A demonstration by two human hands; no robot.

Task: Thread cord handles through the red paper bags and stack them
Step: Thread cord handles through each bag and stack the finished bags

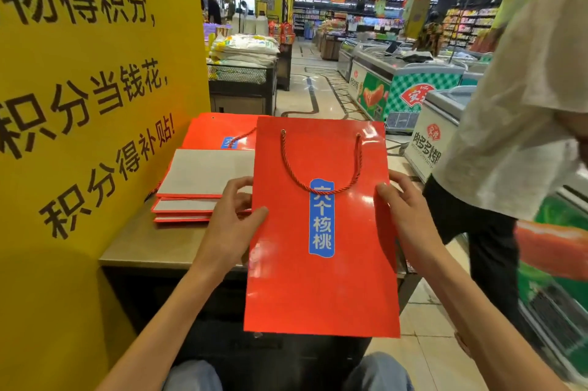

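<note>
Supermarket aisles and freezers (397, 85) stretched behind a metal table (152, 244) set against a yellow sign (79, 104). Both hands held a flat red bag (321, 279) upright, long axis vertical, cord handle (321, 168) at top. Left hand (232, 219) and right hand (404, 209) pinched its side edges. Stacked bags (197, 180) lay on the table's left side; a bystander (521, 104) stood close at right.

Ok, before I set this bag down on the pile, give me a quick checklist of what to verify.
1. Cord handle through both front holes of the held bag: ok.
2. Handle on the bag's back side: cannot tell, hidden.
3. Bag folded flat: ok.
4. Grip: left hand and right hand each hold a side edge: ok.
5. Stack of bags on the counter lies roughly squared: ok.
6. Person in the white shirt close on the right, apart from the stack: ok.
</note>
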